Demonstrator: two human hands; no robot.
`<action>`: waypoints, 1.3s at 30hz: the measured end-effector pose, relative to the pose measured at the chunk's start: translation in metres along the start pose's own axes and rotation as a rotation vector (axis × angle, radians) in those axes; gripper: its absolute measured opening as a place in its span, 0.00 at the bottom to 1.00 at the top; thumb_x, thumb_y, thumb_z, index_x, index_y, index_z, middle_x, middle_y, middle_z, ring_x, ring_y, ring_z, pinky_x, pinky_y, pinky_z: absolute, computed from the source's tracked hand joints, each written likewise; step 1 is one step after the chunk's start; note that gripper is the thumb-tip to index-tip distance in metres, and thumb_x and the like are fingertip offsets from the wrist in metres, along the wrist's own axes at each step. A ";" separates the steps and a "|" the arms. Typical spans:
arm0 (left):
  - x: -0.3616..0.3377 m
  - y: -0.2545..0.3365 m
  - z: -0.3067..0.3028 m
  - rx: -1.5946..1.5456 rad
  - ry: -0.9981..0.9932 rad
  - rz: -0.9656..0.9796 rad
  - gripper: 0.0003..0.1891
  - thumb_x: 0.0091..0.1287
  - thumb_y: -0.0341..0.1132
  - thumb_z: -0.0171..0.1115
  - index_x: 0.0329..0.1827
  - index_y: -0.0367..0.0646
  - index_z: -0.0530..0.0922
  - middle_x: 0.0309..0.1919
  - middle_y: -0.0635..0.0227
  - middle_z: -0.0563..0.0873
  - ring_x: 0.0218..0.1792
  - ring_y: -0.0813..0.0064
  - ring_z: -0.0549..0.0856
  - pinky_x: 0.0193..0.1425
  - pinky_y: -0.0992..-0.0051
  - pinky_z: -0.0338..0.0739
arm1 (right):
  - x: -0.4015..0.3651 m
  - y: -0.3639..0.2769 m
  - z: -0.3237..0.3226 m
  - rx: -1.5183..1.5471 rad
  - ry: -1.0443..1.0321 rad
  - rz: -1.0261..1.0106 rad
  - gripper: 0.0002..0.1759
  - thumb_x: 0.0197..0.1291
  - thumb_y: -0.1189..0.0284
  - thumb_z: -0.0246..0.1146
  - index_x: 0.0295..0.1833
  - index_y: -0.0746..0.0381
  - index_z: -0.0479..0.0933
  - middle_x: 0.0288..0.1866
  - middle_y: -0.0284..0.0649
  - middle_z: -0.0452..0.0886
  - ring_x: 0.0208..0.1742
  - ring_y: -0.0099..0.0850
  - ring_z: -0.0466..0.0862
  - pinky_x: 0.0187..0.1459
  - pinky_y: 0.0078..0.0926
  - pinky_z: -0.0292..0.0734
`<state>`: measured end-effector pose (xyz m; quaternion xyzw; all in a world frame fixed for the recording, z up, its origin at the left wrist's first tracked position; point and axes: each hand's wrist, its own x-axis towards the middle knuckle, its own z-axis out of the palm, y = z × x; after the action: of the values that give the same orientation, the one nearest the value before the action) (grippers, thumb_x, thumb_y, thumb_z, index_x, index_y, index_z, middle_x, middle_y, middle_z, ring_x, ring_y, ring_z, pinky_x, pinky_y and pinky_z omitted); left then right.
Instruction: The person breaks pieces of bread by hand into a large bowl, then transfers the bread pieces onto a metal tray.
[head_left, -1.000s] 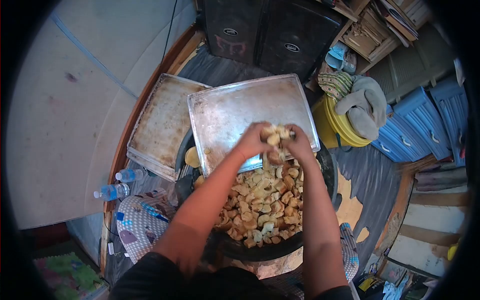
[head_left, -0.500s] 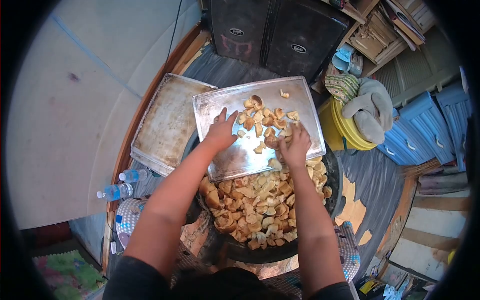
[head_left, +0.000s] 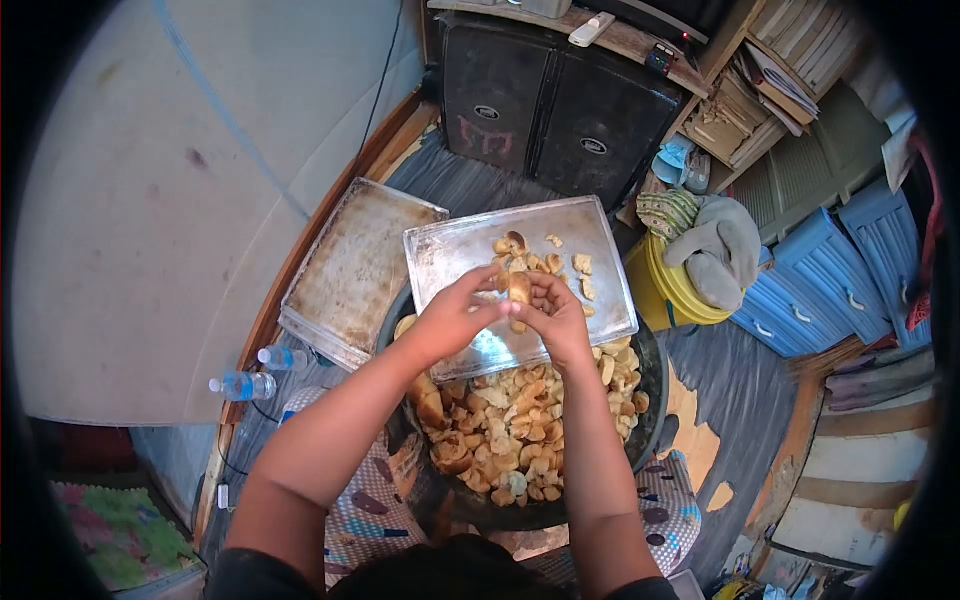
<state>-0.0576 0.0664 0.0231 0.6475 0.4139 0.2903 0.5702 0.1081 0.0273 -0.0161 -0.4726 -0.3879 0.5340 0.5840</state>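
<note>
A piece of bread (head_left: 520, 289) is pinched between my left hand (head_left: 458, 318) and my right hand (head_left: 553, 318), above a metal tray (head_left: 450, 250). Both hands have their fingers closed on it. Several smaller bread pieces (head_left: 583, 264) lie on the tray beyond my hands. The tray rests over the far part of a large dark tub (head_left: 655, 400), whose near part is full of torn bread chunks (head_left: 510, 430). My hands hide part of the tray and some of the pieces on it.
More trays (head_left: 355, 260) lie at the left by the wall. Two water bottles (head_left: 243, 386) stand near them. A yellow bucket (head_left: 672, 290) with cloths on top is right of the tray. Black speakers (head_left: 495, 95) stand behind, and blue drawers (head_left: 820, 280) at the right.
My hands have come together over the tray and taken hold of a bread piece between them. The camera view has shifted, showing more of the shelf at the back.
</note>
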 end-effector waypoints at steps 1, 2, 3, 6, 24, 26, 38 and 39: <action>0.007 0.003 -0.001 -0.003 -0.001 -0.003 0.26 0.58 0.39 0.64 0.58 0.34 0.72 0.52 0.55 0.78 0.43 0.72 0.81 0.49 0.75 0.76 | -0.004 -0.002 0.006 -0.001 0.001 0.004 0.23 0.51 0.81 0.66 0.54 0.69 0.70 0.41 0.36 0.77 0.40 0.21 0.77 0.41 0.17 0.74; 0.016 0.005 -0.004 0.028 -0.059 0.020 0.25 0.59 0.36 0.63 0.58 0.35 0.72 0.47 0.58 0.80 0.41 0.75 0.80 0.47 0.76 0.75 | -0.006 -0.004 0.010 0.008 0.018 -0.036 0.23 0.51 0.81 0.65 0.55 0.69 0.70 0.40 0.36 0.77 0.40 0.21 0.77 0.42 0.17 0.74; 0.021 0.004 -0.003 0.057 -0.120 0.046 0.23 0.60 0.34 0.62 0.58 0.36 0.72 0.41 0.61 0.82 0.39 0.78 0.80 0.45 0.77 0.75 | -0.007 -0.005 0.013 0.014 0.038 -0.076 0.23 0.52 0.81 0.65 0.55 0.69 0.70 0.40 0.37 0.78 0.40 0.21 0.77 0.43 0.16 0.74; 0.027 -0.003 0.006 0.174 -0.059 0.113 0.21 0.56 0.31 0.62 0.53 0.33 0.75 0.32 0.63 0.84 0.30 0.81 0.79 0.37 0.79 0.75 | -0.005 0.006 0.007 -0.041 0.097 -0.067 0.16 0.54 0.81 0.60 0.50 0.70 0.72 0.36 0.38 0.78 0.34 0.21 0.78 0.36 0.19 0.77; 0.069 -0.051 0.002 0.268 0.116 -0.138 0.15 0.57 0.38 0.51 0.33 0.35 0.80 0.29 0.48 0.82 0.33 0.51 0.82 0.41 0.64 0.75 | 0.070 0.080 -0.064 0.296 0.689 -0.074 0.08 0.61 0.79 0.57 0.45 0.65 0.69 0.43 0.39 0.71 0.38 0.26 0.76 0.36 0.24 0.79; 0.069 -0.047 -0.002 0.234 0.135 -0.163 0.15 0.56 0.38 0.51 0.33 0.35 0.80 0.28 0.47 0.82 0.33 0.51 0.82 0.41 0.64 0.75 | 0.085 0.094 -0.095 0.241 0.920 -0.187 0.14 0.59 0.78 0.60 0.51 0.65 0.69 0.47 0.41 0.72 0.42 0.29 0.76 0.42 0.27 0.77; 0.067 -0.054 0.002 0.341 0.034 0.060 0.15 0.59 0.40 0.56 0.37 0.35 0.78 0.24 0.56 0.82 0.26 0.65 0.81 0.36 0.68 0.75 | 0.055 0.030 -0.029 -0.021 -0.100 0.220 0.17 0.62 0.72 0.59 0.55 0.67 0.72 0.47 0.42 0.77 0.38 0.24 0.79 0.37 0.20 0.77; 0.064 -0.050 0.003 0.431 0.014 0.034 0.15 0.59 0.41 0.56 0.38 0.35 0.78 0.26 0.53 0.82 0.29 0.60 0.81 0.38 0.66 0.75 | 0.057 0.037 -0.035 0.011 0.010 0.205 0.16 0.62 0.72 0.59 0.54 0.67 0.73 0.46 0.42 0.77 0.36 0.23 0.79 0.34 0.18 0.77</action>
<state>-0.0337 0.1211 -0.0330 0.7593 0.4594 0.2090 0.4107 0.1390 0.0787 -0.0640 -0.5091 -0.3316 0.5908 0.5308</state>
